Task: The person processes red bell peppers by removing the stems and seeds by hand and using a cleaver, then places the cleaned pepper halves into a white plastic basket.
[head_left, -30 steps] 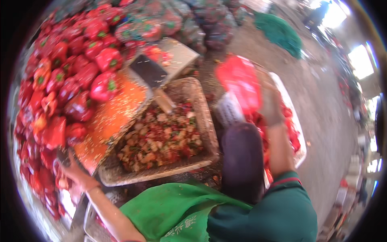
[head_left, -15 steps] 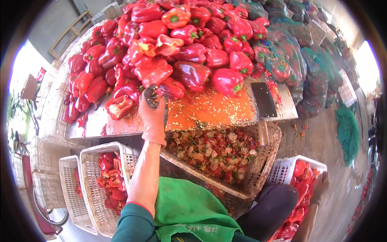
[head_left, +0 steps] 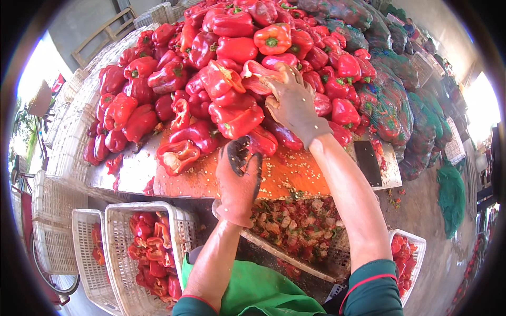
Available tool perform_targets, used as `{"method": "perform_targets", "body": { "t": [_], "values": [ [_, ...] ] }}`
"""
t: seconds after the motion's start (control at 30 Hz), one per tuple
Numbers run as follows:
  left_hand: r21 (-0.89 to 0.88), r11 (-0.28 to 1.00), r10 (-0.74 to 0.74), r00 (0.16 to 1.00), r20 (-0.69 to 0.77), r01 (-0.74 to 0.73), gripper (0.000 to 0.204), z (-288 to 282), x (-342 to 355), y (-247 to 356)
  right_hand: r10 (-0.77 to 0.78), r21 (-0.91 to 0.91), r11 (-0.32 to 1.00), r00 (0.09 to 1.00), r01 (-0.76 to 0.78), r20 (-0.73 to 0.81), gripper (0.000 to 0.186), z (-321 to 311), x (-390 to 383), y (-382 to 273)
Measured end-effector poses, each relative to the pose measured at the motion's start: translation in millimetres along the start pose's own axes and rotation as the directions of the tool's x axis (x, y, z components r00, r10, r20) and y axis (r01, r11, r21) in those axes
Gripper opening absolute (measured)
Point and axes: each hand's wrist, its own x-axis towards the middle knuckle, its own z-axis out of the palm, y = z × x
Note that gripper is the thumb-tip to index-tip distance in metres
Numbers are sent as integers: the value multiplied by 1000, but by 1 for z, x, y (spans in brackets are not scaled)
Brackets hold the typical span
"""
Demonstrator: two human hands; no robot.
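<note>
A large heap of red bell peppers [head_left: 235, 50] covers the far part of the work table. My right hand [head_left: 298, 102], in a soiled glove, reaches into it with fingers curled over a cut-open red bell pepper [head_left: 256, 77]. Closer in, my left hand [head_left: 238, 176], in an orange glove with dark fingertips, hovers over the orange cutting board [head_left: 295, 179]. Its thumb and fingers are apart, with nothing visible between them, just short of a red pepper [head_left: 262, 141]. Left of it lies a pepper half [head_left: 178, 157]. A dark, broad-bladed knife [head_left: 367, 163] rests at the board's right; my right forearm hides its handle.
Below the table edge sits a crate of cores and scraps [head_left: 295, 226]. White baskets with cut peppers stand at left [head_left: 117, 253] and right [head_left: 416, 239]. Filled net sacks [head_left: 387, 113] crowd the right side; a green net [head_left: 451, 197] lies on the floor.
My right hand has come up from the right basket to the pepper heap. My left hand has drawn back from the peppers toward the near edge of the board. The view has shifted.
</note>
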Motion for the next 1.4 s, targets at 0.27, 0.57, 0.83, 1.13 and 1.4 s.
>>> {"method": "perform_targets", "body": {
  "t": [0.27,0.57,0.83,1.13,1.4],
  "values": [
    [-16,1000,-12,1000,27,13,33,-12,1,5,-7,36,999,999,5,45,31,5,3,11],
    [173,941,248,939,240,-292,37,-6,-9,37,-265,57,964,909,261,322,22,-133,-81,2],
    [486,714,43,724,689,-504,42,13,-31,22,-423,260,904,793,338,438,20,-169,-102,-22],
    [-446,783,-296,890,346,434,5,10,-22,18,48,569,811,985,-134,164,24,-168,-138,-4],
    [-380,821,-399,904,155,427,9,-22,-4,9,642,591,-28,438,-807,629,33,-127,-174,6]
  ]
}}
